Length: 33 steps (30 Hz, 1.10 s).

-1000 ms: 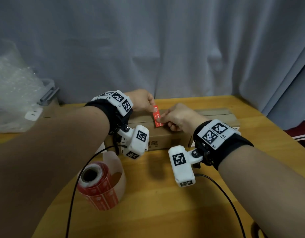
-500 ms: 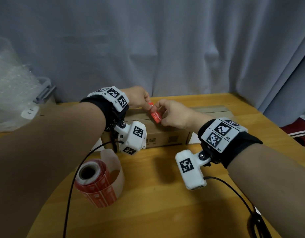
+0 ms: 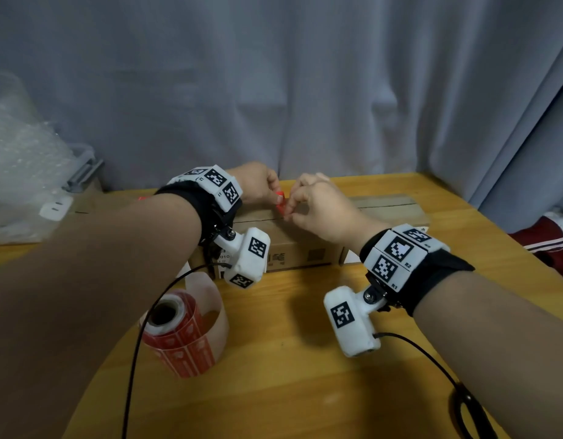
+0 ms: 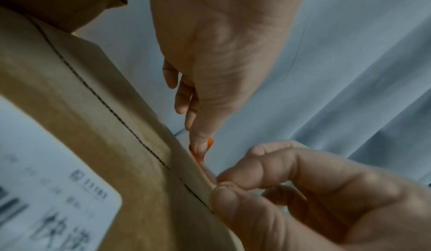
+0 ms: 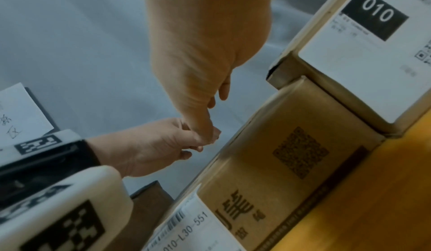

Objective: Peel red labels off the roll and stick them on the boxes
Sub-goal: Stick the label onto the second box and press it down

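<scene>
A small red label (image 3: 280, 202) hangs just above the top of a brown cardboard box (image 3: 305, 245). My left hand (image 3: 275, 196) pinches its upper end and my right hand (image 3: 289, 208) pinches its lower end. In the left wrist view the label (image 4: 210, 142) shows as an orange sliver by the box (image 4: 104, 126) edge, under my left hand (image 4: 198, 144), with my right hand (image 4: 217, 185) below. The right wrist view shows both hands meeting, right hand (image 5: 212, 131) and left hand (image 5: 196, 144), and the label is hidden there. The red label roll (image 3: 178, 337) stands on the table (image 3: 305, 391).
A strip of bare backing paper (image 3: 210, 289) curls from the roll. A second box with a white shipping label (image 5: 361, 52) adjoins the first on the right. Bubble wrap (image 3: 17, 160) and a grey bin (image 3: 83, 166) sit left, a curtain behind, black cables (image 3: 131, 343) across the table.
Both hands kept hold of the label and drew closer together over the box top. The label has turned more edge-on, so less of its face shows.
</scene>
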{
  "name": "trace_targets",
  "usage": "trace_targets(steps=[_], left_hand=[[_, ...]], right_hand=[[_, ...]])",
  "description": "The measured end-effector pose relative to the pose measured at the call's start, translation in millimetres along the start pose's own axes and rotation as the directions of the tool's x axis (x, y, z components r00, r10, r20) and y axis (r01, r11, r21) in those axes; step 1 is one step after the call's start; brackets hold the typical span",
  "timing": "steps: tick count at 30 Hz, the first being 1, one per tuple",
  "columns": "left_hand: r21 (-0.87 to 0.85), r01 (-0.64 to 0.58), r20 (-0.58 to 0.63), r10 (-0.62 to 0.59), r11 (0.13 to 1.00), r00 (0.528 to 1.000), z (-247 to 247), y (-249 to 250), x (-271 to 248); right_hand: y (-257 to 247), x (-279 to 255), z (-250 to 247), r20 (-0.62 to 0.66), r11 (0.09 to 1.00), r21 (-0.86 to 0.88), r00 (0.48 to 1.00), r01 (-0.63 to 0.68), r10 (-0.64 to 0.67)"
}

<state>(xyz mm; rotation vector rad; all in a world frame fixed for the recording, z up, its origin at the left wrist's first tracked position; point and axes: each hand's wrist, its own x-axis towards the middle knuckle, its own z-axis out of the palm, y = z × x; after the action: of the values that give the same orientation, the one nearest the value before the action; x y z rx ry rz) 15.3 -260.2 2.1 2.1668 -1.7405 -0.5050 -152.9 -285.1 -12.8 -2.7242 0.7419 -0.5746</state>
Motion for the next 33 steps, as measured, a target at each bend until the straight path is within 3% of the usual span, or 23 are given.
trace_targets(steps=[9,23,29,33], left_hand=[[0.116,-0.006,0.097,-0.005,0.993,0.995,1.0,4.2,-0.8],[0.211,0.006,0.092,-0.026,0.977,0.995,5.6,7.6,2.9],[0.247,0.027,0.079,-0.048,0.969,0.996,8.5,6.4,0.8],[0.249,0.085,0.039,-0.098,0.965,0.994,7.4,1.9,0.5]], right_hand=[[7.7,-9.6,16.1,0.055,0.995,0.1,0.998,-0.009,0.004],[3.4,-5.5,19.5,0.09,0.983,0.167,0.994,-0.08,0.065],[5.8,-8.9,18.7,0.112,0.977,0.206,0.993,-0.058,0.035],[5.3,-16.5,13.7,0.162,0.94,0.327,0.986,-0.097,0.045]])
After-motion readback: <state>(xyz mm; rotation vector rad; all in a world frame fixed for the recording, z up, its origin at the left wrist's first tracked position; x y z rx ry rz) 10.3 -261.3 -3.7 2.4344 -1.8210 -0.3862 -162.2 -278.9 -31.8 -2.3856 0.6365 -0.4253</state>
